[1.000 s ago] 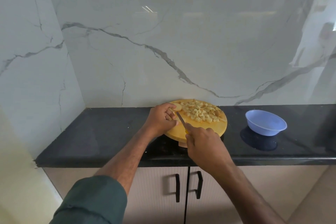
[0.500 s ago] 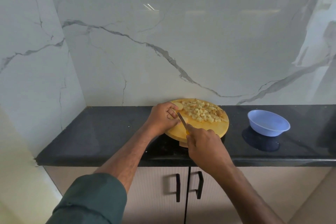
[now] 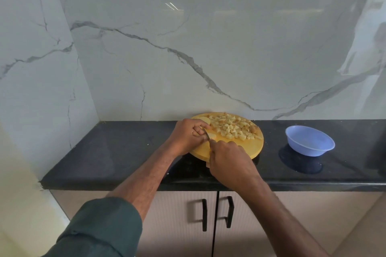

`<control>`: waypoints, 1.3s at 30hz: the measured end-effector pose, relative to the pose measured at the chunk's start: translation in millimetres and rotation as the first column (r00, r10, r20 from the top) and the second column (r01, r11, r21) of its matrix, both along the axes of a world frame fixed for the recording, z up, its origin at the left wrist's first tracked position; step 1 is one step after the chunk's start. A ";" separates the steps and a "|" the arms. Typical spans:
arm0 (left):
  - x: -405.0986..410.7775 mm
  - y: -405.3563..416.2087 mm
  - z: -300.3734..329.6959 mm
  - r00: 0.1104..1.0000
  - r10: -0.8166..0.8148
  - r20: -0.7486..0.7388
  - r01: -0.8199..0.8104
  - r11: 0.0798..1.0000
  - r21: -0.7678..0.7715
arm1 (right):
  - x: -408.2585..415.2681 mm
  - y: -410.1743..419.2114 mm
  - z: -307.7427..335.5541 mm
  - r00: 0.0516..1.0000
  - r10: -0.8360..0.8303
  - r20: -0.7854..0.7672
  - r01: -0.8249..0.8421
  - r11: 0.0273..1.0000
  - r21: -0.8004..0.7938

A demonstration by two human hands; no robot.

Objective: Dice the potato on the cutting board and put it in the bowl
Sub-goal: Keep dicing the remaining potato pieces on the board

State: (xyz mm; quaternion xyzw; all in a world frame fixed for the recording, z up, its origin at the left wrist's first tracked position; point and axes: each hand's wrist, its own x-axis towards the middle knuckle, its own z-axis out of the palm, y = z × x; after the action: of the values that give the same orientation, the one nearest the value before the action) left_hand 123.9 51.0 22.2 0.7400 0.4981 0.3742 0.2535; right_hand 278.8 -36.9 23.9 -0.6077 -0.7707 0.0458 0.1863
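Observation:
A round yellow cutting board (image 3: 246, 149) lies on the black counter against the wall. A heap of diced potato (image 3: 231, 126) covers its far half. At the board's left side my left hand (image 3: 187, 136) holds a potato piece (image 3: 275, 136) down with curled fingers; another slice (image 3: 205, 120) lies just beyond. My right hand (image 3: 227, 158) grips a knife handle, and the short blade (image 3: 206, 135) points toward my left fingers, its edge at the potato piece. The blue bowl (image 3: 310, 144) stands to the right of the board with nothing seen in it.
The black counter (image 3: 117, 152) runs between a marble back wall and a marble side wall on the left. Below its front edge are two cabinet doors with black handles (image 3: 217, 213).
The knife blade has come down and nearer my left fingers, onto the potato piece. The camera shifted slightly; board, dice and bowl stay put.

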 end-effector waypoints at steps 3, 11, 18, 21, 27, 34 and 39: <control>0.4 1.5 1.1 0.999 -0.013 -0.043 0.014 1.000 0.010 | 3.4 -2.4 1.1 1.000 0.015 0.015 -0.015 1.000 -0.009; -0.7 3.7 1.0 0.997 -0.001 -0.074 0.001 1.000 0.013 | 17.3 -25.0 3.1 0.999 0.039 0.038 -0.038 0.999 -0.011; -1.4 -2.4 2.6 0.997 0.055 -0.062 -0.052 0.998 0.043 | 33.0 -41.5 2.3 0.999 0.012 -0.048 -0.013 1.000 -0.007; -7.5 -5.3 1.3 0.994 0.101 -0.053 -0.096 0.992 0.078 | 32.6 -40.8 5.5 0.993 -0.005 -0.119 0.007 1.000 0.020; -11.3 -9.2 -4.8 0.987 0.147 0.059 -0.149 0.988 0.036 | 16.8 -26.4 8.4 0.981 -0.027 -0.193 0.036 0.999 0.041; -4.9 -7.3 -5.3 0.989 0.135 0.059 -0.139 0.989 0.059 | 7.7 -17.1 1.8 0.990 -0.005 -0.139 0.008 1.000 0.022; -2.0 -5.6 -4.7 0.986 0.155 0.063 -0.158 0.986 0.046 | 6.0 -15.5 -0.4 0.995 0.016 -0.102 -0.015 1.000 0.007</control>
State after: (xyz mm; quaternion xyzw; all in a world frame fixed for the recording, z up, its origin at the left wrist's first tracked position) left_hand 121.8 45.5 17.5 0.6934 0.5374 0.4272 0.2191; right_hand 284.8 -52.4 23.4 -0.5980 -0.7649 0.0756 0.2270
